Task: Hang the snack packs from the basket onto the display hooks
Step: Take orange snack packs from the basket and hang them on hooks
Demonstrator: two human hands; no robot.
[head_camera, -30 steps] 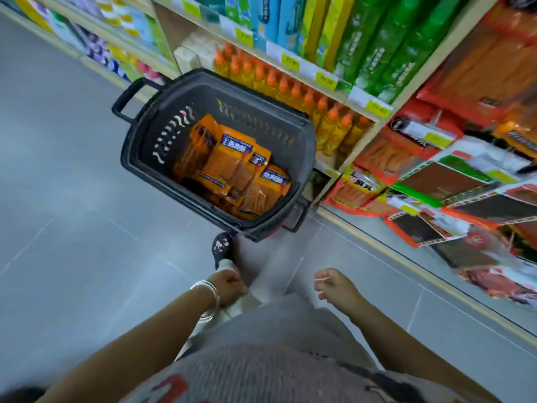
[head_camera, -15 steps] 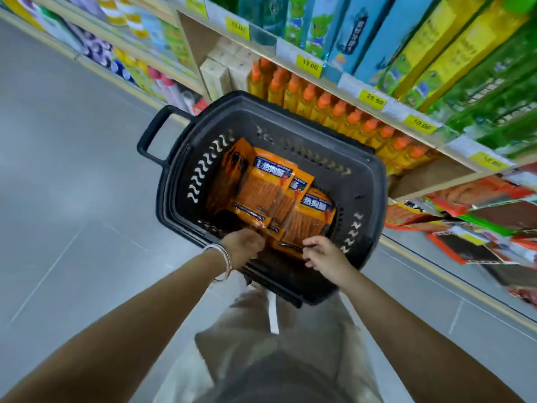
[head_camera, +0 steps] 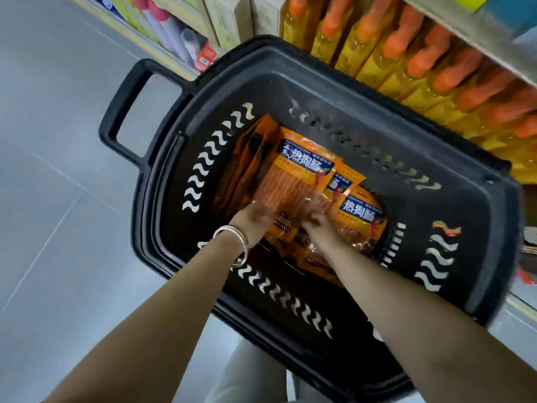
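Down from its near rim into the basket (head_camera: 363,112), my left grip (head_camera: 252,221) and right grip (head_camera: 318,228) touched the lower edge of the top snack pack (head_camera: 293,181), lying mid-basket; blur hid whether either clamped it.

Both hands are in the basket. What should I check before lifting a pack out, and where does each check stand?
1. Reach, left hand at the near edge of the top snack pack: ok.
2. Reach, right hand on the packs: ok.
3. Firm grip on the pack: cannot tell, fingers blurred.
4. One pack separated from the pile: cannot tell.
5. The orange-capped bottles beside the basket are apart from both hands: ok.
6. The display hooks in view: not ok.
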